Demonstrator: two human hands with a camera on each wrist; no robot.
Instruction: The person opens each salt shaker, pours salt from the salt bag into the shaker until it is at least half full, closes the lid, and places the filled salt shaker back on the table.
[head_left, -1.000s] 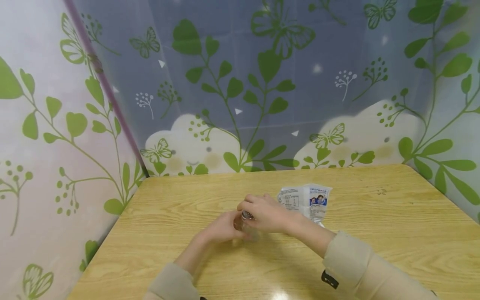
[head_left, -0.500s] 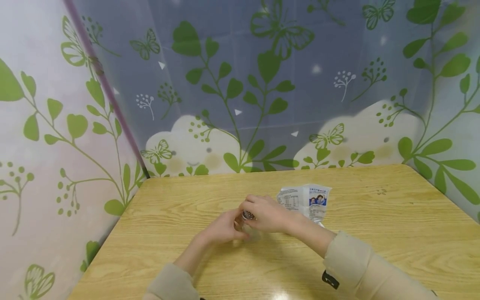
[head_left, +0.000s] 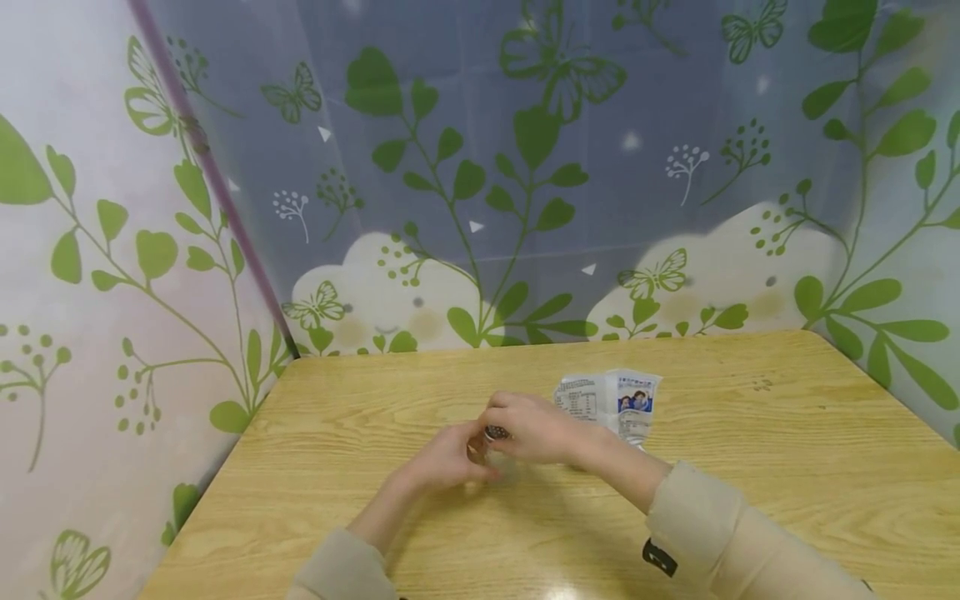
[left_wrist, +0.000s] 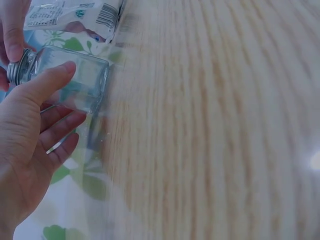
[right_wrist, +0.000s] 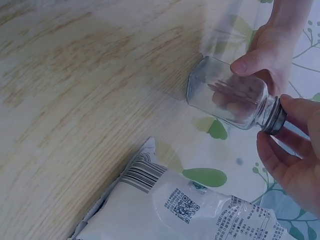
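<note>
A clear, square-sided glass jar (right_wrist: pixel 204 87) with a metal screw lid (right_wrist: pixel 275 123) is between my two hands over the table. My left hand (head_left: pixel 444 458) holds the jar's body, its thumb on one face and its fingers round the far side, as the left wrist view shows on the glass jar (left_wrist: pixel 92 75). Thumb and fingers of my right hand (head_left: pixel 534 429) pinch the lid at its rim. The lid sits on the jar's neck. From the head, most of the jar is hidden by the hands. Through the glass I see only the left fingers.
A white printed plastic packet (head_left: pixel 636 404) with a barcode and a QR code lies flat just beyond my right hand. The wood-grain table (head_left: pixel 360 387) meets a leaf-patterned curtain (head_left: pixel 667 100) at the back, with more curtain on both sides.
Both hands keep their hold on the jar and lid, with only very slight finger movement. The head view has tilted a little; the packet lies where it was.
</note>
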